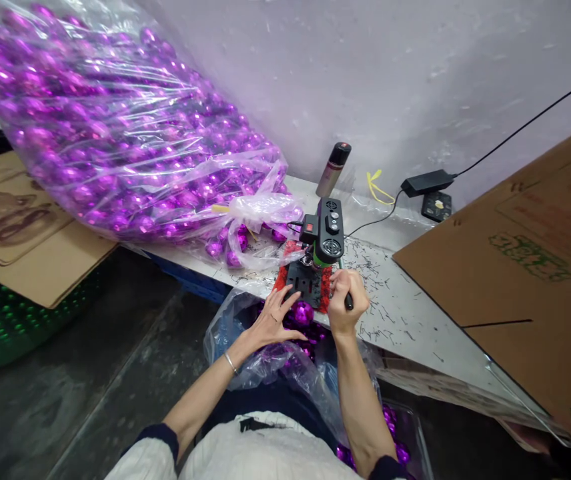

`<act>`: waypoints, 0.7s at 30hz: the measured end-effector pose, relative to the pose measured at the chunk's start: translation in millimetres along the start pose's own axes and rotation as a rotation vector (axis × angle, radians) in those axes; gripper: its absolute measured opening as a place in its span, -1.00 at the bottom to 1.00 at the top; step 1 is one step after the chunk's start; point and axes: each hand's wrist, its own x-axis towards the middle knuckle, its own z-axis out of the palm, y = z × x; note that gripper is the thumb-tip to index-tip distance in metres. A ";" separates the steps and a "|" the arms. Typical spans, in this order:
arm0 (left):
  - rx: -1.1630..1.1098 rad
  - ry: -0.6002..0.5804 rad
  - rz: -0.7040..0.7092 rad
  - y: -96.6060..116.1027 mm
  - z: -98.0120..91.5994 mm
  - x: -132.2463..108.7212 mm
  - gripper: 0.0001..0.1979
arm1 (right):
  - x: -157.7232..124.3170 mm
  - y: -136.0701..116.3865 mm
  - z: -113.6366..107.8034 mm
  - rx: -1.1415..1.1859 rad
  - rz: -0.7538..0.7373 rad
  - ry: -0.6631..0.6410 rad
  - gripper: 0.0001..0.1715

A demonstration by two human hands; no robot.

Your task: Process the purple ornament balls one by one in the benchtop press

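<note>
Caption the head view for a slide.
Open left hand beside a purple ball, right hand around a black handle near a black machine.

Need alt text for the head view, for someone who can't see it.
A person's right hand grips a black handle beside a small black machine on a pale table, while the left hand is open beside a shiny purple ball. A big clear bag of purple balls bulges at left, a cardboard box at right.

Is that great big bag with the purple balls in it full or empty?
It looks full. The clear bag bulges out, and shiny purple balls crowd against its plastic along most of its length.
</note>
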 end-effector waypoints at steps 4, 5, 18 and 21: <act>0.041 0.222 -0.244 -17.4 -31.9 60.8 -0.43 | -9.6 5.5 1.4 -0.013 -0.024 0.005 -0.62; 0.053 0.298 -0.371 -25.3 -40.6 87.4 -0.50 | -10.1 5.6 1.5 -0.013 -0.029 0.008 -0.62; -0.396 0.256 -0.913 -65.9 -45.1 201.9 -0.80 | -13.3 8.6 0.4 -0.031 -0.086 -0.020 -0.66; -0.591 0.360 -0.873 -58.5 -48.9 179.0 -0.69 | -11.7 7.9 0.6 -0.032 -0.107 -0.029 -0.66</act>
